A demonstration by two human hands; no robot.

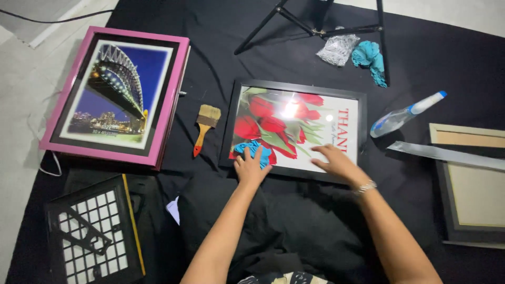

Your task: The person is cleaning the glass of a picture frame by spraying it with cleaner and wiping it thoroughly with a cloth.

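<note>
Right then: L hand pressed blue cloth flat on black frame glass, near-left corner. R hand lay open, holding nothing, on near edge. Frame's long axis ran L-R; uncovered glass lay up-right of cloth.

Bare forearms, sleeveless — silver bracelet on right wrist
</note>
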